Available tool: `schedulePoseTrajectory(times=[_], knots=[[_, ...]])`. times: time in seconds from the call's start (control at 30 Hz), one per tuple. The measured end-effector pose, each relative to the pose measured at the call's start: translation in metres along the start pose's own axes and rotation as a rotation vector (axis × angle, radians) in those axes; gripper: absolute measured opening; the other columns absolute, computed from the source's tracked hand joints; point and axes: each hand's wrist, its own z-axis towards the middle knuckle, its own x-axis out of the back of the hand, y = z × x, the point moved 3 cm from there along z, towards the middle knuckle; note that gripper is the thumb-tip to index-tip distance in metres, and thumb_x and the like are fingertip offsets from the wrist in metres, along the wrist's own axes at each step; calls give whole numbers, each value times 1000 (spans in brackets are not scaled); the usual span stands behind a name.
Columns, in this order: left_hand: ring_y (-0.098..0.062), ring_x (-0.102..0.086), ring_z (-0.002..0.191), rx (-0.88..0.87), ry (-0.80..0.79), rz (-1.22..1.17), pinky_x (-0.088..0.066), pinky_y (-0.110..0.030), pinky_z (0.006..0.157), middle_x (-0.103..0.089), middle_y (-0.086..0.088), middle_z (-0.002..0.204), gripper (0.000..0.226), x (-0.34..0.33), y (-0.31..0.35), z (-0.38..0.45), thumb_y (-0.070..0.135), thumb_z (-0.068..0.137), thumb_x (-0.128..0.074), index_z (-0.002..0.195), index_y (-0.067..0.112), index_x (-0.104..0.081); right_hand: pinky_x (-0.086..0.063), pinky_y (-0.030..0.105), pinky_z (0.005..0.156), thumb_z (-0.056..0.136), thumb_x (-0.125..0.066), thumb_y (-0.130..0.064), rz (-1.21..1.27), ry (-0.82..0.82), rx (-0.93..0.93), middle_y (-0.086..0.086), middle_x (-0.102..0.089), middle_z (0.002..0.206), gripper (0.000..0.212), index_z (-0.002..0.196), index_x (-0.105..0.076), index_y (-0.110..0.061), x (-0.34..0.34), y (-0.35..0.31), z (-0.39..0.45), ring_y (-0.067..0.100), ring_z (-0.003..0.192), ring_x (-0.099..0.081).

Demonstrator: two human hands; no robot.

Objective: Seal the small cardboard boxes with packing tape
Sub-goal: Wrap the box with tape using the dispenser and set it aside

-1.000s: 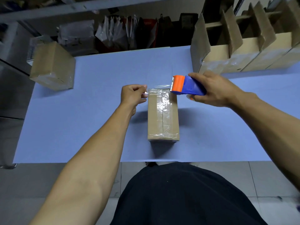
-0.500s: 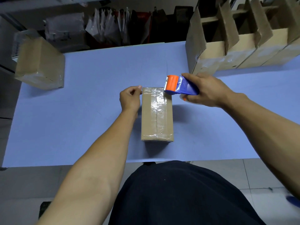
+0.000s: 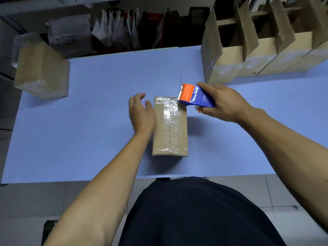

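- Though it sits apart at ten o'clock, at the far left edge of the blue desk (image 3: pixel 88 107), the sealed box (image 3: pixel 41 70) shows shiny tape along its near face, so I judge it finished.
- The left hand (image 3: pixel 141 112) hovers just left of the middle box, at about nine o'clock from it, fingers loose and spread, holding nothing; whether its edge touches the cardboard I cannot tell.
- The small cardboard box (image 3: pixel 170 126) lies at the centre of the desk, long side running twelve to six; clear tape runs down its top seam, with cross strips at both the far and near ends.
- The right hand (image 3: pixel 225 103) wraps its fingers round the blue handle of the tape dispenser (image 3: pixel 194 95), whose orange head sits at the box's far right corner, about one o'clock.
- This box looks nearly sealed: the far strip probably still needs cutting and smoothing down.
- A row of open boxes (image 3: pixel 257 50) stands at two o'clock, flaps up, apparently still waiting for top tape.
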Motion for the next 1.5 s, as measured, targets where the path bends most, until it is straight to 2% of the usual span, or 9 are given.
schedulePoseTrajectory(times=[0.1, 0.17, 0.27, 0.5, 0.77, 1.07, 1.17, 1.3, 1.5], knots=[[-24, -22, 150, -469, -384, 273, -14, -33, 122, -31, -11, 160, 56, -17, 24, -27, 27, 101, -50, 151, 4, -35, -45, 36, 74, 85, -66, -46, 12, 11, -9, 13, -60, 110, 74, 149, -34, -28, -5, -5, 4, 36, 96, -56], [-22, 2, 154, -524, -552, 488, 3, -39, 123, -3, -10, 167, 85, -33, 19, -43, 51, 99, -47, 158, 5, -7, -47, 37, 73, 83, -66, -45, 16, 22, -10, 13, -61, 109, 72, 146, -35, -30, -5, -5, 5, 38, 95, -57], [-22, 13, 153, -570, -569, 660, 10, -42, 121, 13, -9, 166, 107, -40, 13, -50, 71, 89, -45, 157, 8, 8, -45, 35, 71, 83, -66, -45, 17, 17, 11, 14, -62, 108, 71, 145, -36, -29, -5, -2, 7, 38, 93, -57], [-18, 11, 153, -581, -599, 724, 7, -41, 123, 11, -6, 167, 106, -35, 9, -45, 59, 76, -46, 159, 13, 2, -42, 35, 72, 84, -71, -41, 116, -83, 57, 4, -58, 93, 60, 135, -46, -25, 12, 26, -20, 27, 83, -50], [-18, 11, 153, -586, -607, 737, 8, -42, 122, 12, -3, 167, 97, -35, 15, -47, 58, 77, -44, 160, 26, -3, -34, 31, 82, 79, -43, -77, 144, -168, -25, 4, -51, 103, 94, 158, -18, -33, -1, 51, -35, 21, 94, -46], [-18, 13, 153, -573, -616, 763, 6, -52, 122, 14, -2, 167, 93, -36, 16, -48, 60, 78, -43, 159, 34, -5, -36, 33, 70, 89, -60, -54, -145, -158, -15, 9, -56, 106, 71, 152, -33, -35, 15, 14, -12, 33, 102, -56], [-18, 13, 153, -549, -604, 801, 2, -67, 114, 14, 0, 166, 91, -38, 17, -50, 61, 79, -40, 158, 35, -4, -34, 31, 59, 84, -64, -48, -267, -92, -21, 9, -61, 95, 48, 125, -51, -27, 19, -9, -4, 34, 83, -56], [-19, 16, 152, -494, -600, 752, -3, -70, 112, 15, 0, 166, 91, -43, 19, -54, 60, 79, -41, 158, 35, -2, -21, 27, 52, 80, -65, -32, -387, -53, -136, 8, -47, 79, 31, 105, -53, -17, 18, -33, 2, 32, 68, -47], [-19, 16, 152, -439, -579, 701, -7, -63, 115, 15, 1, 166, 85, -45, 18, -61, 68, 89, -40, 158, 36, -4, -38, 39, 74, 87, -67, -38, -250, -128, -321, 19, -55, 114, 63, 141, -42, -18, -32, -26, -1, 40, 98, -59]])
